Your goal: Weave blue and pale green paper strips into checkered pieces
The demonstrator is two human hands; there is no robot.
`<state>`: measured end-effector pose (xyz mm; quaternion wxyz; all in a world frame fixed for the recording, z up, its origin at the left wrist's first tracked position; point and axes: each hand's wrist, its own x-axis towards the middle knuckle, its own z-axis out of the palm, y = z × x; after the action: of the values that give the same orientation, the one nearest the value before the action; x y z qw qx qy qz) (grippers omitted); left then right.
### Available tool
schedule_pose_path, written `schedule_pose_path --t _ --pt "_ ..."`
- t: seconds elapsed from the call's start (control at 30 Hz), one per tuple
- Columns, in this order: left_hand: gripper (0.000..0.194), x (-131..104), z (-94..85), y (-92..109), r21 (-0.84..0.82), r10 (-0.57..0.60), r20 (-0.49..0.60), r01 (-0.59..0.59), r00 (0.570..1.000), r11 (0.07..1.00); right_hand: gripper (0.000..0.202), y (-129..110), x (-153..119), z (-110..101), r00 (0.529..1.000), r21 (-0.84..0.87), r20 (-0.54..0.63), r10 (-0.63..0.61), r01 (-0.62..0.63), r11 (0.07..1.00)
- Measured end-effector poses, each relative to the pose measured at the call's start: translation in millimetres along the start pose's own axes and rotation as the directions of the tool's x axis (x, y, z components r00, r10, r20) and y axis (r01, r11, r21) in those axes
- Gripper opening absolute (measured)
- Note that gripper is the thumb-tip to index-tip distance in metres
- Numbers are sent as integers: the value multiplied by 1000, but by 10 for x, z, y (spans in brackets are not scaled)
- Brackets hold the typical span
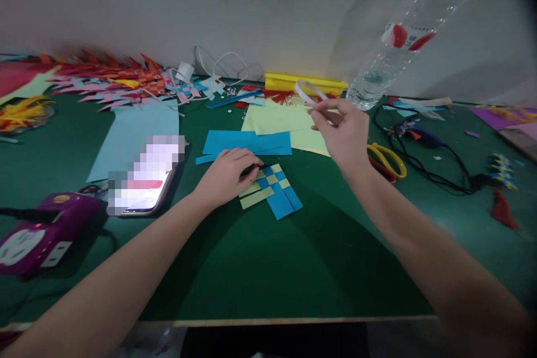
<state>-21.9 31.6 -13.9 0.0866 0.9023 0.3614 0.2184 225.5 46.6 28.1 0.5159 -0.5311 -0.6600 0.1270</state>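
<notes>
My left hand (230,176) rests on the table with its fingers curled at the upper left edge of a small woven paper piece (273,182). That piece is a blue and pale green checkerboard with loose strip ends at the left and bottom. Something dark shows between the thumb and fingers, too hidden to name. Raised above the pale green sheets, my right hand (344,128) pinches a narrow white strip (305,95) that curls into a loop. Behind the left hand lie blue paper pieces (247,142); pale green paper (277,117) lies beyond them.
A lit phone (146,179) and a purple power adapter (42,235) lie at left. Yellow-handled scissors (388,159) lie beside my right wrist. A clear plastic bottle (403,39) stands at the back right, near a corded blue tool (425,137). Folded paper pieces (121,78) line the wall.
</notes>
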Motion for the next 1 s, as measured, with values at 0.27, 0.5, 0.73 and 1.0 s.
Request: schedule_pose_path --t 0.27,0.5,0.73,1.0 --pt "23 -25 -41 0 37 -32 16 31 999 999 27 17 -439 21 976 -205 193 -100 140 969" --pt "21 -38 -52 22 62 36 -22 -35 999 997 26 89 -579 37 943 -358 309 -123 235 904" --pt "19 -41 -224 289 -32 -2 -34 1 999 999 45 -35 -640 78 703 -153 644 -302 505 849" --pt "19 -242 -251 275 303 63 -32 -50 998 952 68 -59 -686 138 558 -63 783 -274 510 858"
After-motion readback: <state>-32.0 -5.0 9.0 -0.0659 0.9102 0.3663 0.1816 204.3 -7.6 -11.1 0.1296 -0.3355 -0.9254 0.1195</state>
